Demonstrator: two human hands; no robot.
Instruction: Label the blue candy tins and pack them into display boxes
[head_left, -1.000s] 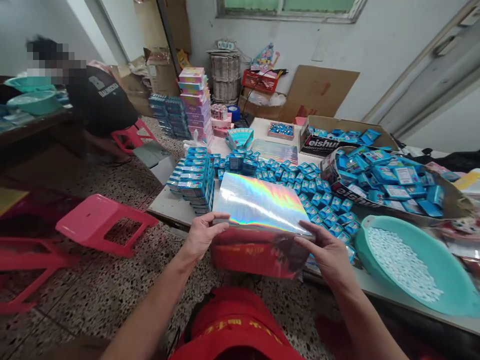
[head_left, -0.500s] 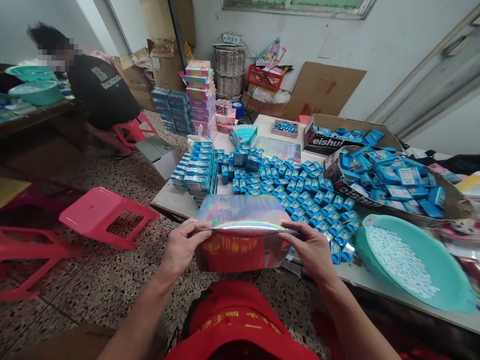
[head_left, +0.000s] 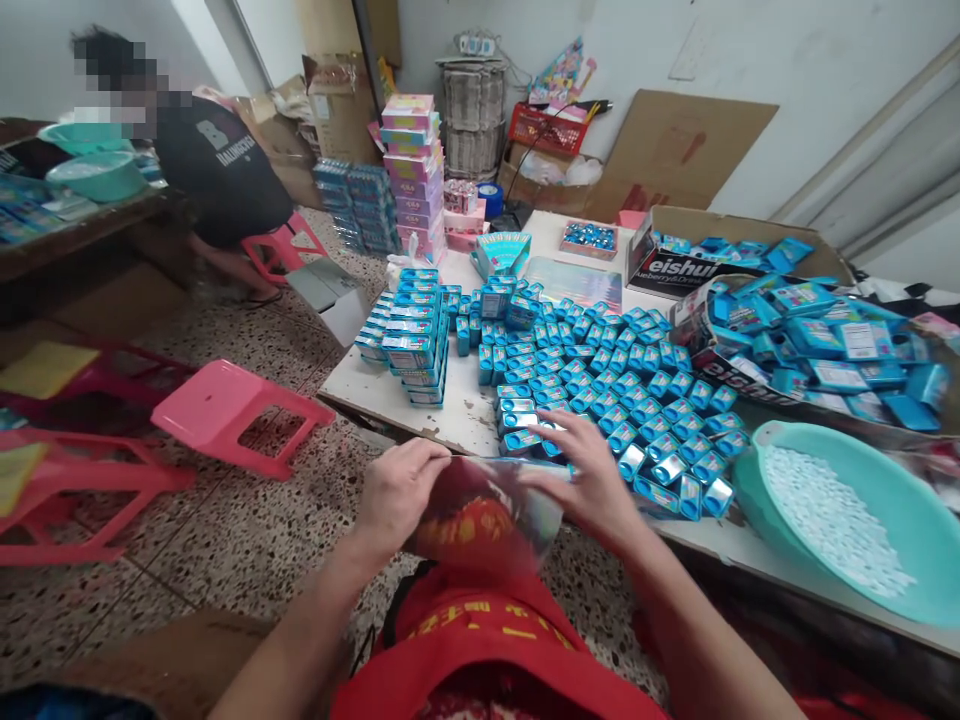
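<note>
A shiny reflective sheet [head_left: 480,515] hangs above my lap, mirroring the red and yellow of my apron. At its upper left corner my left hand [head_left: 401,490] pinches the edge between thumb and fingers. My right hand [head_left: 581,475] is over the sheet's right side with its fingers apart, close to the front rows of small blue tins [head_left: 592,390]. Whether its thumb touches the sheet cannot be made out. Blue boxes [head_left: 412,345] are stacked on the white table [head_left: 450,415] beyond my left hand.
Tall cartons [head_left: 675,265] of blue packs and a teal basin [head_left: 930,540] with white pieces stand right. Pink stools [head_left: 217,400] are on the floor at left. A person in black [head_left: 217,165] sits behind them. Pink boxes [head_left: 416,190] are piled at the back.
The sheet has tilted and looks narrower. My right hand has spread its fingers and moved up and inward; my left hand has moved right. The whole view has shifted slightly.
</note>
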